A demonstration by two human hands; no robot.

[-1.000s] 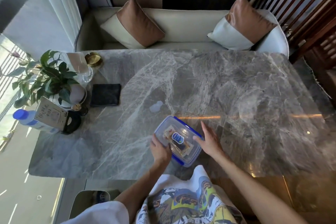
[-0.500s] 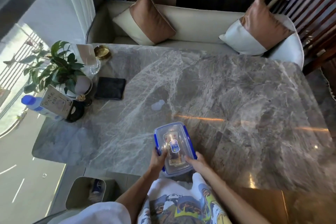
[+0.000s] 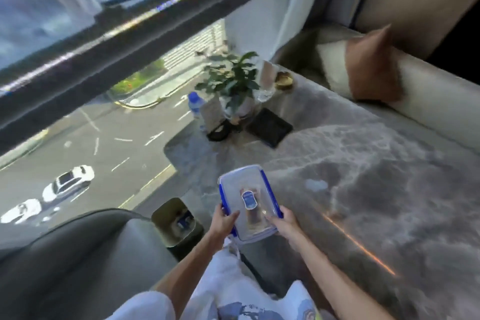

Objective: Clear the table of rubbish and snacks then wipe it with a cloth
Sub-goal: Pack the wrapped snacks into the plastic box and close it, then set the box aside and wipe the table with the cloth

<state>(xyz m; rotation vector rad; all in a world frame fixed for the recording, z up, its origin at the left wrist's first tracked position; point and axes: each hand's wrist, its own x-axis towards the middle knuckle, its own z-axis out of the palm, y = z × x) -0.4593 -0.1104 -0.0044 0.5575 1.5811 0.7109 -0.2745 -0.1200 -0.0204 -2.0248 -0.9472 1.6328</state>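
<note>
Holding the snack box [image 3: 250, 201] off the table edge, one hand per side.
Your left hand [image 3: 222, 219] and right hand [image 3: 281, 223] are both grasping its lidded sides. Just beyond your fingertips a small pale scrap [image 3: 316, 185] remains on the table [image 3: 389, 189]; the dark cloth [image 3: 270, 127] lies farther out, unused. Wiping appears not yet started.

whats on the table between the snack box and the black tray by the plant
In the head view, the marble between the snack box and the black tray is bare; a pale smudge lies off to the side.
</note>
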